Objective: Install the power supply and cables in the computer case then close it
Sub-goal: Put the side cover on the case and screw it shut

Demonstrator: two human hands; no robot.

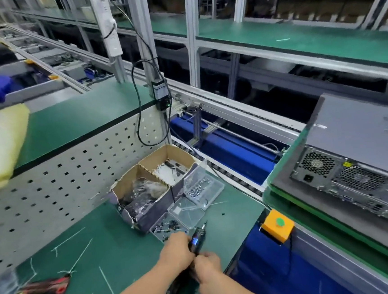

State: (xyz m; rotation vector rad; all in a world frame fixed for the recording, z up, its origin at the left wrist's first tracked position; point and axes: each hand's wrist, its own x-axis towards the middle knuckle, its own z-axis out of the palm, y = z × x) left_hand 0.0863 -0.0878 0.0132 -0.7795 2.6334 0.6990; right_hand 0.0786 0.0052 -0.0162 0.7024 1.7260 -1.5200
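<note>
The left hand [176,248] curls round the electric screwdriver [198,236], and the right hand [208,266] grips its rear end. Its long axis runs away from the person, tip near the screw tray [169,228]. The computer case [357,146] lies well apart to the right, on the right hand's side, cover on

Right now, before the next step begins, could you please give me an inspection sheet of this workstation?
Surface: green mat, strewn with cut tie ends.
Job's things: computer case lies at the right, cover on, rear ports visible; electric screwdriver in hand.
Clutter: cardboard box of cable ties, clear screw trays, red-handled cutters.
Hands: left hand and right hand both grip the screwdriver, fingers curled.
Cables: black cable hangs looped from a post.
Surroundings: conveyor rail, yellow button box.
</note>
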